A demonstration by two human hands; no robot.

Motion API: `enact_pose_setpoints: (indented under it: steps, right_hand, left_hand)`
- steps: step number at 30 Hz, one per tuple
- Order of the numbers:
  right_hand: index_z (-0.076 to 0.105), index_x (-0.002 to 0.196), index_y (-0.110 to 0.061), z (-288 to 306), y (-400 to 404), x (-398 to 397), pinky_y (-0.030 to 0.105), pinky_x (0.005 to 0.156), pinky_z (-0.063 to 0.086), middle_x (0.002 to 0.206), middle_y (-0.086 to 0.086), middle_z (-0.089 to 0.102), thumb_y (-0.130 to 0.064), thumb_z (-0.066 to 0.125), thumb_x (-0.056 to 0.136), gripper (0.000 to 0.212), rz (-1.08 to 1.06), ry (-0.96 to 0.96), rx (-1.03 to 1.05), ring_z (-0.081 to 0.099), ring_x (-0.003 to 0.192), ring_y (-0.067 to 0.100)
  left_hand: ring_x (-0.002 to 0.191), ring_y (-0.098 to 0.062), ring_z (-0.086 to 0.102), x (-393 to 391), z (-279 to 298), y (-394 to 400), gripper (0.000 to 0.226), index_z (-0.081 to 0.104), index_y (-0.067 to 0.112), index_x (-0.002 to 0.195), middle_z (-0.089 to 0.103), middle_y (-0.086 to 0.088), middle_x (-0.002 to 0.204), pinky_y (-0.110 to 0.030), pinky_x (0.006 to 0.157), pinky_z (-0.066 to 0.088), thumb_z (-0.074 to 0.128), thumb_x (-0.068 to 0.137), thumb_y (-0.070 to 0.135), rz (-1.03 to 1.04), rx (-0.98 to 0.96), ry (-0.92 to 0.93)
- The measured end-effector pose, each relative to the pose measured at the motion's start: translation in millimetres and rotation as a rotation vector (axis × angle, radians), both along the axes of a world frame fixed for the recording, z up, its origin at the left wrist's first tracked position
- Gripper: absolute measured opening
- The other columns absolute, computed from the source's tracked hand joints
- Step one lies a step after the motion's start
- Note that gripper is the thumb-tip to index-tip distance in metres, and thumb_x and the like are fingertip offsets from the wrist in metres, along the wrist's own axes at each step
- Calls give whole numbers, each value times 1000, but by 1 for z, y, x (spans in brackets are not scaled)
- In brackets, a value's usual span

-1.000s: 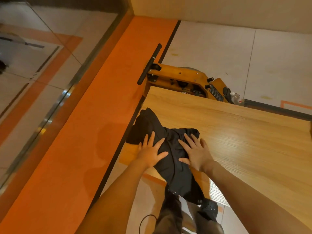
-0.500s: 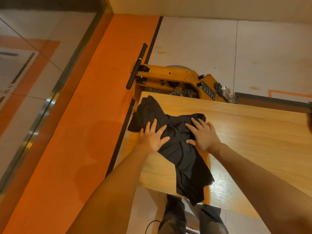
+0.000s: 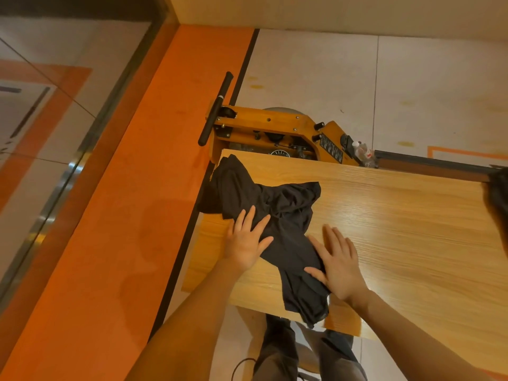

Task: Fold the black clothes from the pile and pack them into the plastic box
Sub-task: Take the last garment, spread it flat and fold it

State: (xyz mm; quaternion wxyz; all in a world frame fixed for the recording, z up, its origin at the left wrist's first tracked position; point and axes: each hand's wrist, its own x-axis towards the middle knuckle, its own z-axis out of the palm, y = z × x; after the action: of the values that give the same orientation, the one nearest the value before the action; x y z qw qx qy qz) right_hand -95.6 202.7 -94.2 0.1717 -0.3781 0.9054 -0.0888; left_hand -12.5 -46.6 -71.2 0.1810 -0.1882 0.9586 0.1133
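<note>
A black garment (image 3: 277,215) lies spread and wrinkled on the left end of a wooden table (image 3: 398,221). Its lower part hangs over the table's near edge. My left hand (image 3: 247,240) lies flat with fingers spread on the garment's left side. My right hand (image 3: 339,264) lies flat on the table at the garment's right side, its thumb and fingers touching the cloth's edge. No plastic box and no pile of clothes are in view.
A yellow machine with a black handle (image 3: 217,108) stands just beyond the table's far left corner. A small plastic bottle (image 3: 362,152) sits on it. An orange floor strip (image 3: 132,204) runs along the table's left. A dark object (image 3: 497,193) shows at the right edge.
My right hand has slid down the garment toward me, to its right edge near the table's front. My left hand stays pressed on the cloth. The camera view has shifted.
</note>
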Motion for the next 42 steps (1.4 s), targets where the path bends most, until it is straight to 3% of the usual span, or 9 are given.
enact_pose_setpoints:
  steps: [6, 9, 12, 15, 19, 24, 33, 39, 42]
  right_hand:
    - [35, 148, -26, 12, 39, -47, 63, 107, 28, 155, 24, 27, -75, 31, 84, 81, -285, 40, 75, 25, 142, 45]
    - [41, 146, -18, 22, 55, -58, 60, 106, 31, 153, 25, 32, -59, 58, 87, 74, -374, 102, 21, 29, 140, 46]
    - [55, 133, -12, 27, 59, -57, 52, 101, 37, 137, 17, 52, -36, 75, 83, 59, -294, 109, -91, 45, 127, 40]
    - [69, 101, -12, 24, 53, -46, 44, 83, 48, 103, 6, 64, -25, 81, 77, 30, -125, 106, -187, 60, 97, 33]
    - [73, 92, -11, 21, 39, -27, 43, 74, 54, 98, 6, 66, -22, 90, 64, 34, 22, 37, -203, 63, 88, 31]
    - [75, 99, -12, 19, 32, -31, 43, 80, 52, 105, 9, 64, -16, 82, 75, 26, -31, -58, -141, 59, 95, 33]
    - [75, 92, -11, 35, 34, -39, 29, 87, 47, 97, 1, 68, -12, 71, 87, 6, -338, -324, -389, 60, 95, 16]
    - [72, 83, -19, 40, 41, -51, 35, 84, 53, 89, -2, 72, -18, 71, 89, 6, -544, -582, -471, 66, 89, 17]
    - [71, 81, -17, 45, 40, -61, 37, 81, 53, 85, 3, 72, -20, 74, 86, 7, -561, -605, -497, 67, 85, 21]
  left_hand:
    - [142, -18, 25, 7, 6, 21, 60, 18, 34, 152, 21, 6, 159, -39, 110, 23, 38, 97, 53, 60, 42, 103]
    - [136, -16, 33, 11, 8, 27, 55, 33, 29, 148, 35, 6, 152, -38, 106, 27, 46, 97, 46, 93, 64, 193]
    - [129, -23, 44, 17, 11, 30, 52, 53, 22, 135, 49, -1, 141, -46, 99, 38, 65, 87, 41, 93, -10, 278]
    - [118, -29, 56, 22, 12, 30, 56, 64, 21, 120, 57, -6, 130, -49, 87, 47, 82, 70, 40, 87, -69, 284]
    - [114, -31, 58, 26, 14, 32, 63, 66, 23, 116, 58, -9, 128, -48, 83, 49, 87, 60, 43, 33, -100, 259]
    - [127, -29, 47, 31, 15, 36, 57, 64, 28, 121, 49, -7, 140, -47, 96, 41, 80, 70, 44, 11, -102, 212]
    - [136, -27, 34, 10, 7, 55, 15, 72, 23, 91, 43, -4, 146, -43, 103, 28, 78, 77, 23, -14, 38, 259]
    - [116, -24, 55, -3, 11, 52, 11, 67, 19, 77, 62, -5, 126, -43, 90, 40, 76, 77, 14, 92, 70, 411]
    - [81, -21, 63, -14, 24, 42, 2, 63, 13, 88, 68, -4, 88, -36, 72, 44, 63, 90, 13, 140, 194, 439]
